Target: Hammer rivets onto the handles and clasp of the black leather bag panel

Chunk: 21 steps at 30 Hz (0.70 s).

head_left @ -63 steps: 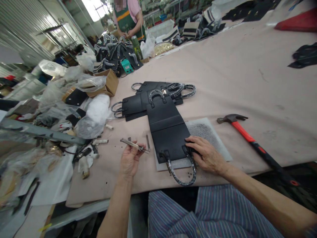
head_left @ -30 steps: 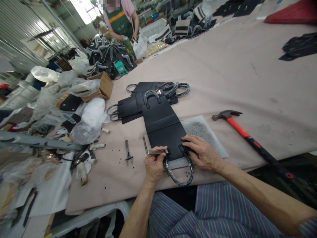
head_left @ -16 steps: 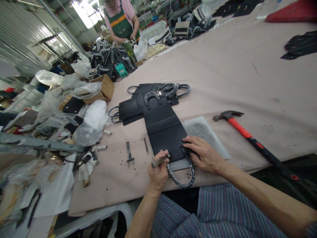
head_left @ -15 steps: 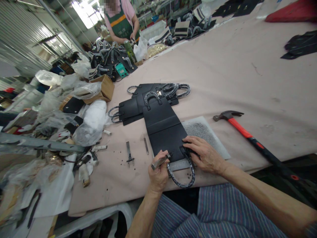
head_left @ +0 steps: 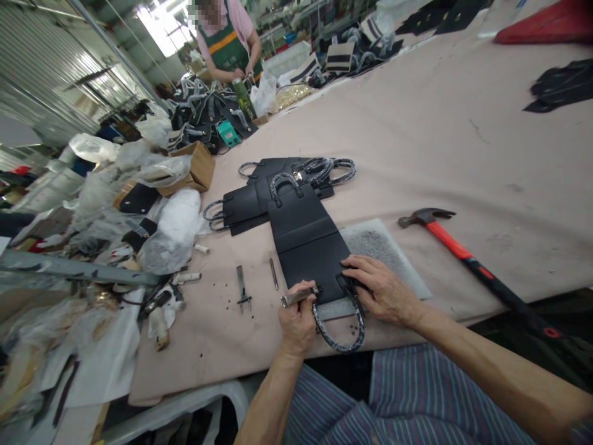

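My left hand (head_left: 297, 321) is closed around a metal punch (head_left: 296, 298), tilted nearly level, its tip at the handle's left end. Beneath it lies a black bag panel (head_left: 308, 250) with a plastic-wrapped handle (head_left: 340, 346) looping toward me. My right hand (head_left: 382, 289) rests with fingers stretched over the panel's right edge, near the handle's other end; its thumb is partly hidden. Under the panel is a pale board (head_left: 386, 247). A two-pronged punch (head_left: 241, 289) and a thin metal rod (head_left: 273, 274) lie to the left.
A claw hammer (head_left: 463, 253) with a red and black handle lies at the right. More black bag panels (head_left: 243, 204) are stacked beyond. Plastic bags and a cardboard box (head_left: 202, 167) crowd the left. Across the table, a person in a green apron (head_left: 228, 52) works beside heaped bags.
The punch in my left hand has tipped flatter, its rear end rising slightly. The panel and my right hand stay in place.
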Motion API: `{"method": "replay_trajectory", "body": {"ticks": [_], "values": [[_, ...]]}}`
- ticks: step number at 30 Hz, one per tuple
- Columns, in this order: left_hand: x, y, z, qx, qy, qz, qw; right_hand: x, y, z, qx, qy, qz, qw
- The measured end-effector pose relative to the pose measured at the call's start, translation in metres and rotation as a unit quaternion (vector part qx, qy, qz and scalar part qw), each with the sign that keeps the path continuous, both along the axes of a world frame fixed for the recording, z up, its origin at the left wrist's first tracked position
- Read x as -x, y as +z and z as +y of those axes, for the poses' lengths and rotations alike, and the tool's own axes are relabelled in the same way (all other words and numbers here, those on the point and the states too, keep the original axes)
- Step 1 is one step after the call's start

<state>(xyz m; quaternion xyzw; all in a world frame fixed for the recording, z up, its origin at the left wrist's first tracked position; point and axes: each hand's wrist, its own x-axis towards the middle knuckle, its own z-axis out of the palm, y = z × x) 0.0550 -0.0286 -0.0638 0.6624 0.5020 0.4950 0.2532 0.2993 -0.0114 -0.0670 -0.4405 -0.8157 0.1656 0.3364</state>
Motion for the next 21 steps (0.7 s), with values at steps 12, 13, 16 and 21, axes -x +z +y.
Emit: {"method": "replay_trajectory", "body": {"ticks": [12, 13, 16, 21], "values": [[-0.008, 0.009, 0.013, -0.009, -0.038, 0.045, 0.998, 0.000, -0.001, 0.000, 0.000, -0.005, 0.001, 1.000], [-0.009, 0.008, 0.014, -0.012, -0.040, 0.046, 0.998, 0.000, -0.001, 0.000, 0.000, -0.004, 0.002, 1.000], [-0.012, 0.006, 0.018, -0.003, -0.047, 0.047, 0.998, 0.000, -0.001, 0.000, 0.001, -0.007, 0.012, 1.000], [-0.014, 0.006, 0.021, 0.019, -0.056, 0.042, 0.997, -0.001, -0.001, 0.000, -0.003, -0.005, 0.062, 0.998]]}}
